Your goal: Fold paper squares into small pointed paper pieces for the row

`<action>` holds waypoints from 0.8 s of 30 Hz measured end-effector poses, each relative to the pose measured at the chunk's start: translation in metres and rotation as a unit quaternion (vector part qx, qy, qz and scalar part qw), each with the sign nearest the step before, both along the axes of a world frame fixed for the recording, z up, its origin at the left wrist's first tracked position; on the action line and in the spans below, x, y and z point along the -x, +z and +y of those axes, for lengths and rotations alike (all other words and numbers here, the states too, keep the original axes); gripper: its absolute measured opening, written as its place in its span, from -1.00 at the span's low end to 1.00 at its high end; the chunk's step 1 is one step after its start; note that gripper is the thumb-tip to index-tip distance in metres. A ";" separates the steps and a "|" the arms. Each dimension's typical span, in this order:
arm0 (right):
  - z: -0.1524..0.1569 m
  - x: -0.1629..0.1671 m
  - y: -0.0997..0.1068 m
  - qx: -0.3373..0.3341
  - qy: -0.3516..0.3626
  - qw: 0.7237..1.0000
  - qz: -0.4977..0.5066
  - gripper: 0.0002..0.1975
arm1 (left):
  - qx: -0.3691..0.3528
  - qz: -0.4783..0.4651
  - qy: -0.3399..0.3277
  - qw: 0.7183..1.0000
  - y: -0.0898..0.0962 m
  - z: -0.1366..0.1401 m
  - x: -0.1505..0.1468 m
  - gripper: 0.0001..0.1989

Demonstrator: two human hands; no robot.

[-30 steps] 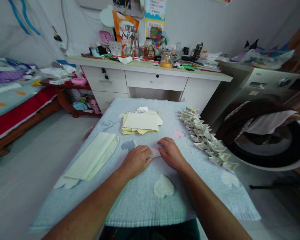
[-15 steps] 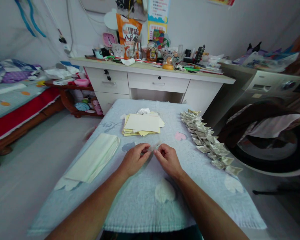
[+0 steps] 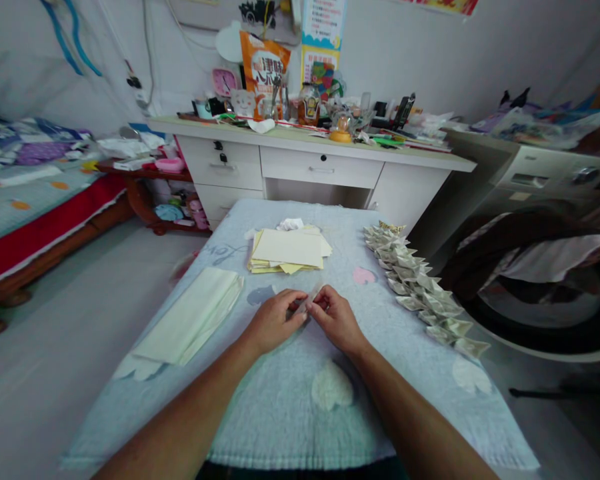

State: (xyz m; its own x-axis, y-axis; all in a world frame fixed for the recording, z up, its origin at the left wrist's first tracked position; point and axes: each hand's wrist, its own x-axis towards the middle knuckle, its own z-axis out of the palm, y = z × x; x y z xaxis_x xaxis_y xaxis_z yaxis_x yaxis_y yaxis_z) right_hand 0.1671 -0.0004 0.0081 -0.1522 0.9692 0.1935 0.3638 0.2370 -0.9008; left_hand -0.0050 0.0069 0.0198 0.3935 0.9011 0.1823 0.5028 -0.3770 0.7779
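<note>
A small folded piece of paper (image 3: pixel 310 296) is pinched between my two hands above the cloth-covered table (image 3: pixel 280 413). My left hand (image 3: pixel 279 320) grips its left end, fingers closed. At its right end my right hand (image 3: pixel 336 320) holds it with thumb and fingertips. Much of the paper is hidden by my fingers. Beyond my hands lies a stack of cream and yellow paper sheets (image 3: pixel 289 248). To the left rests a pale green folded stack of paper (image 3: pixel 193 313). Rows of folded paper boats (image 3: pixel 420 287) run down the right side.
A crumpled white tissue (image 3: pixel 290 224) lies behind the paper stack. Against the wall stands a white desk (image 3: pixel 323 163) crowded with jars, a pink clock and a snack bag. A washing machine (image 3: pixel 535 173) with its door open is on the right, a bed (image 3: pixel 40 207) on the left.
The folded paper now stands more upright and shows more clearly between my fingers. Both hands stay close together in nearly the same place. The whole view has shifted slightly.
</note>
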 end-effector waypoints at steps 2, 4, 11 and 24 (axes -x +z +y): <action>0.001 0.000 0.000 0.000 0.005 1.000 0.012 -0.86 | 0.006 -0.003 -0.001 1.000 0.000 0.001 0.000 -0.67; 0.002 -0.001 -0.001 -0.002 0.003 1.000 0.017 -0.87 | 0.013 -0.011 0.000 1.000 -0.001 0.001 0.001 -0.67; 0.004 -0.003 -0.002 -0.006 -0.002 1.000 0.015 -0.86 | 0.028 -0.012 0.000 1.000 -0.001 0.002 0.002 -0.69; -0.002 0.008 0.002 -0.027 -0.063 0.996 -0.053 -0.82 | -0.083 0.020 0.016 0.996 0.005 -0.003 -0.001 -0.75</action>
